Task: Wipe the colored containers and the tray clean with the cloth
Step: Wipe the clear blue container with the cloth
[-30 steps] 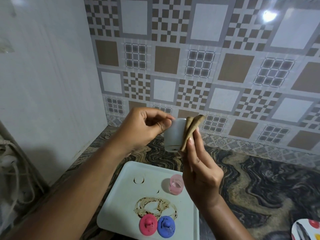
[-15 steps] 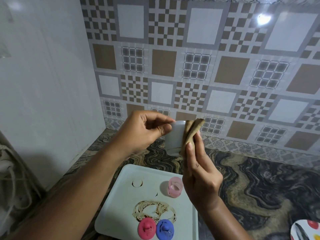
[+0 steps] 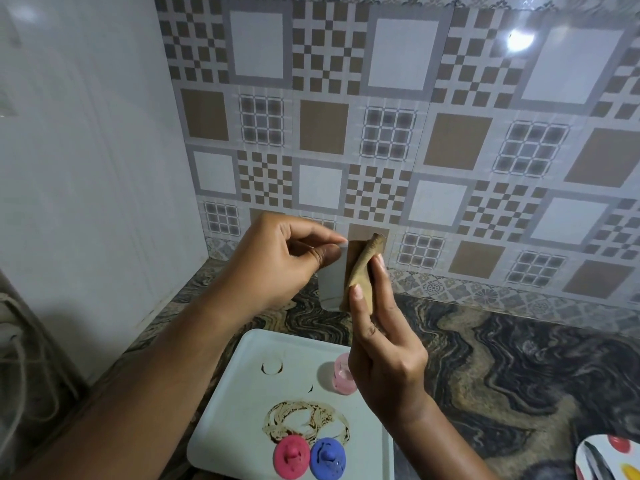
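My left hand (image 3: 280, 263) pinches the rim of a small pale translucent container (image 3: 331, 282), held up in the air above the counter. Pressed flat against the container's right side is a folded brown cloth (image 3: 362, 271), gripped by my right hand (image 3: 384, 351). Below lies a white tray (image 3: 239, 410) with brown smears and ring marks. A pink container (image 3: 343, 375) stands on the tray, partly behind my right hand. A pink lid (image 3: 291, 456) and a blue lid (image 3: 327, 457) lie side by side at the tray's near edge.
The tray rests on a dark marbled counter (image 3: 502, 368) in a corner, with patterned wall tiles behind and a plain white wall on the left. A plate (image 3: 609, 457) with coloured spots shows at the bottom right. Cables (image 3: 14, 344) hang at the far left.
The cloth has slid further left over the container's side, covering more of it. Both hands keep their grips, and the view has shifted slightly.
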